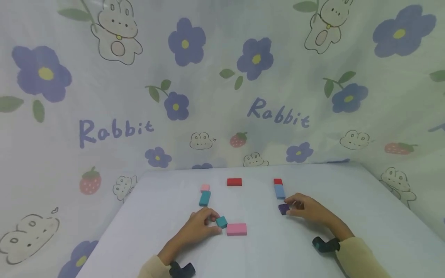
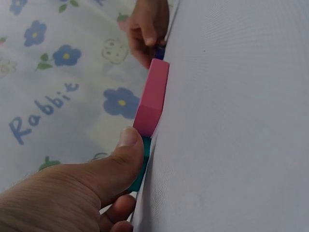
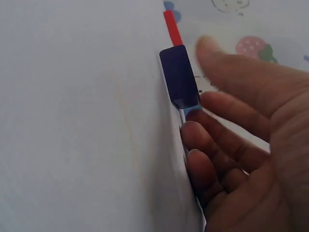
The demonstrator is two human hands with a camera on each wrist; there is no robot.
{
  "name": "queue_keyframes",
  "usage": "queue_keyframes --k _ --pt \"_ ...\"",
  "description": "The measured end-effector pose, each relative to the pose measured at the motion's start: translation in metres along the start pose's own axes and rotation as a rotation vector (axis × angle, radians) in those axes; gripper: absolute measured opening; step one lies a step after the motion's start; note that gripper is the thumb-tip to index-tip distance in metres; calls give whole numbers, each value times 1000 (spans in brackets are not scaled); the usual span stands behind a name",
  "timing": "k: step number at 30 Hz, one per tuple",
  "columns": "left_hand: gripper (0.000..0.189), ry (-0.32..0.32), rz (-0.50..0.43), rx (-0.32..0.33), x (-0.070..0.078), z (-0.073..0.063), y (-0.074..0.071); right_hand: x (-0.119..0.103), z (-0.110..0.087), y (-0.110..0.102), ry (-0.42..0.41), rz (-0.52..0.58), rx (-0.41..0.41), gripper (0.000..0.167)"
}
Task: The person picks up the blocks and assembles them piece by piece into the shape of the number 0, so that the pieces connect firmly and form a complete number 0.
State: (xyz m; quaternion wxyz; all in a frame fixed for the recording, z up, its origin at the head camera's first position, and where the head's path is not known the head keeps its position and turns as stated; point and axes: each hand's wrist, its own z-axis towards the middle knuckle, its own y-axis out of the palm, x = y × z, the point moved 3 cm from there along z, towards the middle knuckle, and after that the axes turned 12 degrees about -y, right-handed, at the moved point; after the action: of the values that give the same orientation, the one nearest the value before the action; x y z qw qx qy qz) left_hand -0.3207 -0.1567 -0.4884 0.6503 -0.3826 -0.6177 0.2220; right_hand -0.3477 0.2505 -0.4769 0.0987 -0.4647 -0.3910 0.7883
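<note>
In the head view my left hand [image 1: 201, 226] is at the near left of the table, pinching a small teal block [image 1: 221, 222] between thumb and fingers. The teal block sits at the left end of a long pink block [image 1: 236, 229]. The left wrist view shows the thumb on the teal block [image 2: 140, 166], beside the pink block [image 2: 152, 96]. Over on the right, my right hand [image 1: 309, 209] is around a dark purple block [image 1: 284, 209]. In the right wrist view the thumb stands apart from the purple block [image 3: 179, 77], and the fingers lie loosely bent beside it.
Beyond the purple block lie a light blue block [image 1: 279, 191] and a small red block [image 1: 277, 181]. A longer red block [image 1: 234, 182] lies at the back middle. On the left are a teal block [image 1: 204, 198] and a light pink block [image 1: 205, 187]. A patterned curtain [image 1: 215, 96] rises behind.
</note>
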Motion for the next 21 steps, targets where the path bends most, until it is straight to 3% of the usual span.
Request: queue_keyframes --k 9,14,21 --pt "38 22 5 12 0 -5 1 5 -4 4 -89 6 -43 38" --pt "37 2 -6 18 1 -5 0 3 -2 4 -44 -24 -28 34" --pt "35 22 4 12 2 -2 -1 -2 4 -1 34 -5 -12 36"
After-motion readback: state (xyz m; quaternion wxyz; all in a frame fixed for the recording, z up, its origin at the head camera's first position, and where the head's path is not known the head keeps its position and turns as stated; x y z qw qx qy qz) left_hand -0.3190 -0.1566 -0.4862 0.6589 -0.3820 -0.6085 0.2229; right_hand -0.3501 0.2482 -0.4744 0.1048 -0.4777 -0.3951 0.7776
